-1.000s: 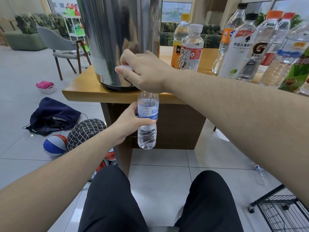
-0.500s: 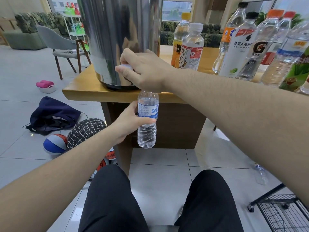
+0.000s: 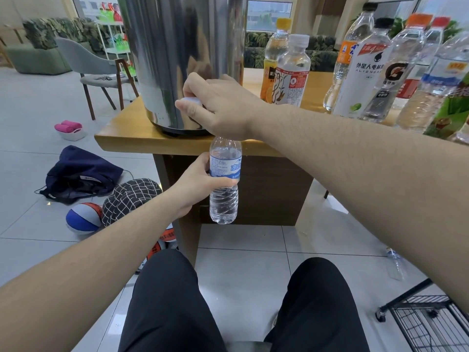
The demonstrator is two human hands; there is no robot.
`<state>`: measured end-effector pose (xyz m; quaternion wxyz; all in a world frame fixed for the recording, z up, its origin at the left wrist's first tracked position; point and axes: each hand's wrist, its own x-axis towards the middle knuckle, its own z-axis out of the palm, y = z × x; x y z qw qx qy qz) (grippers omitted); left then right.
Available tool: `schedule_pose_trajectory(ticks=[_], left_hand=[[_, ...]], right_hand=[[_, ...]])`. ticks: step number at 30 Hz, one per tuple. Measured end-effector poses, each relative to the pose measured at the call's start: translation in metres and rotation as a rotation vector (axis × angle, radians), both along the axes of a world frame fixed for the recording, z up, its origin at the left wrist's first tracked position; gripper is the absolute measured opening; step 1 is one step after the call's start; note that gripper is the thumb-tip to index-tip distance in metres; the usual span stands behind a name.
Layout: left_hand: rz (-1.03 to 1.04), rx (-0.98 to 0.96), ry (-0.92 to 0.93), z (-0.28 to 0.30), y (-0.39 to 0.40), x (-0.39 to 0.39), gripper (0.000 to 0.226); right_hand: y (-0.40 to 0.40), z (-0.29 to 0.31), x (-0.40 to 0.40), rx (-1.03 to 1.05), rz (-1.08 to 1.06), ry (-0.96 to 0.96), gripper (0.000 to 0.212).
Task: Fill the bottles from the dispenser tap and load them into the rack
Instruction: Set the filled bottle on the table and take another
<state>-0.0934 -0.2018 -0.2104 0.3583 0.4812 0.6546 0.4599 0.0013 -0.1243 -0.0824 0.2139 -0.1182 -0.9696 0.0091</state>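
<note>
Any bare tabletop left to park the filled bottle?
Bare wood on the yellow wooden table lies left of the steel dispenser, and between the orange-label juice bottle and the clear bottles on the right. The right end is crowded.

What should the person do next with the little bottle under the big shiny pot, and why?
Probably just hold the small water bottle steady under the tap. The left hand grips it with its mouth up beneath the right hand, which covers the tap of the steel dispenser. The bottle looks partly filled, so filling likely isn't finished.
</note>
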Motion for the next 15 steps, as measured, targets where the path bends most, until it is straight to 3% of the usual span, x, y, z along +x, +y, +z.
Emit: schedule_pose_trajectory(ticks=[15], left_hand=[[0.002, 0.008, -0.009, -0.0006, 0.0023, -0.0005, 0.075]], right_hand=[[0.0018, -0.0014, -0.0016, 0.007, -0.003, 0.008, 0.02]])
